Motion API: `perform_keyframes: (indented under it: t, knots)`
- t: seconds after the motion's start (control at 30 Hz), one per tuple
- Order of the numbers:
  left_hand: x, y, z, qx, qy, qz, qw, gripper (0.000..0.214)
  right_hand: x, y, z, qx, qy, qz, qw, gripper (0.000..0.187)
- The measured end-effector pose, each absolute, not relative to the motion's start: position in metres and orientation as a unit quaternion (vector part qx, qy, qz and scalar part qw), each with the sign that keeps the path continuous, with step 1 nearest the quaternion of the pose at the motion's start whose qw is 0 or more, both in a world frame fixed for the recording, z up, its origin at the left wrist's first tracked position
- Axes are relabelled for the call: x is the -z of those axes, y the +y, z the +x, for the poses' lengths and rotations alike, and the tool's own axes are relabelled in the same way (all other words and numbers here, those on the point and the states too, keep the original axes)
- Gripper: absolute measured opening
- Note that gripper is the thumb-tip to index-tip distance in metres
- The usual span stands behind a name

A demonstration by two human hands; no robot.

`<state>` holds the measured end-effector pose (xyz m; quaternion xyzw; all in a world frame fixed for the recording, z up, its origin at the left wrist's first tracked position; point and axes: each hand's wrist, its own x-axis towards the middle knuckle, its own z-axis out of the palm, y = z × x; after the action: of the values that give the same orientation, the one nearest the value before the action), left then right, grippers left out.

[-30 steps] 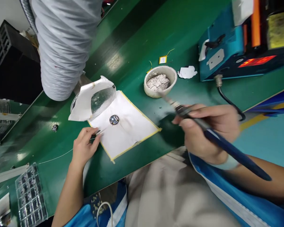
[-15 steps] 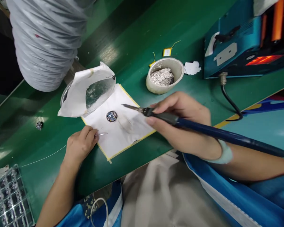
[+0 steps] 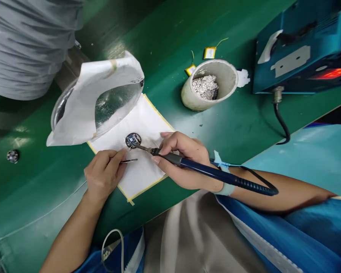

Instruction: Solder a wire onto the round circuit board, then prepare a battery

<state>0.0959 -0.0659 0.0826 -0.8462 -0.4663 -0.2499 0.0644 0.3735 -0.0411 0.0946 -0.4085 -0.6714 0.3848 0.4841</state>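
A round circuit board (image 3: 133, 140), blue inside a dark rim, lies on white paper (image 3: 140, 184); the right hand (image 3: 189, 151) clamps its fingers round a soldering iron (image 3: 201, 169), the left hand (image 3: 102, 174) a metal tool (image 3: 130, 161).

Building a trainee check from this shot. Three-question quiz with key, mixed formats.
1. What does the right hand hold?
A) scissors
B) a soldering iron
C) a hammer

2. True or false: the round board lies on the white sheet.

3. How many small yellow-edged packs lie near the pale cup?

Key: 1. B; 2. True; 3. Two.
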Motion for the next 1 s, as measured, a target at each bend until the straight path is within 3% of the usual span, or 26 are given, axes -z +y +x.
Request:
perform_keyframes:
  t: [0.4,1.0]
  knots:
    - [-0.0831,-0.0623,0.0978,0.242,-0.463,-0.850,0.062,0.024,-0.0934,-0.0395,0.3726,-0.366,-0.695,-0.393,0.478,0.022]
    - [-0.0833,-0.0628,0.0986,0.242,-0.471,-0.847,0.052,0.027,-0.0929,-0.0381,0.3722,-0.368,-0.701,-0.379,0.479,0.022]
